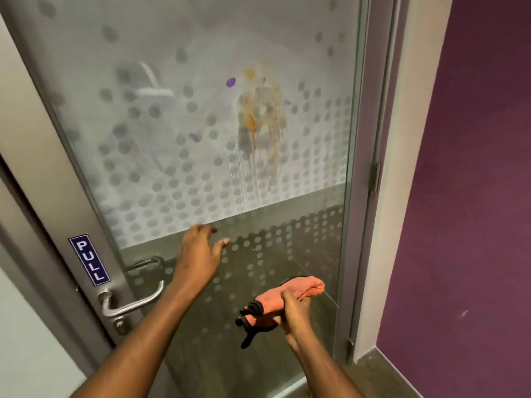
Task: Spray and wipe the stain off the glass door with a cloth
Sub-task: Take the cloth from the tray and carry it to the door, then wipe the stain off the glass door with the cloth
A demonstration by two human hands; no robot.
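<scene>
A frosted, dot-patterned glass door (172, 168) fills the view. An orange-brown stain (263, 116) sits on the glass right of centre, with wet streaks running down below it. My left hand (198, 258) is raised near the lower glass, fingers apart and holding nothing. My right hand (293, 314) is lower and to the right, shut on an orange cloth (290, 294). A black spray trigger (251, 320) sticks out to the left from under the cloth, in the same hand; the bottle itself is hidden.
A metal lever handle (129, 303) and a blue PULL sign (89, 259) sit on the door's left frame. A hinge (375, 176) is on the right frame. A purple wall (465, 196) stands to the right.
</scene>
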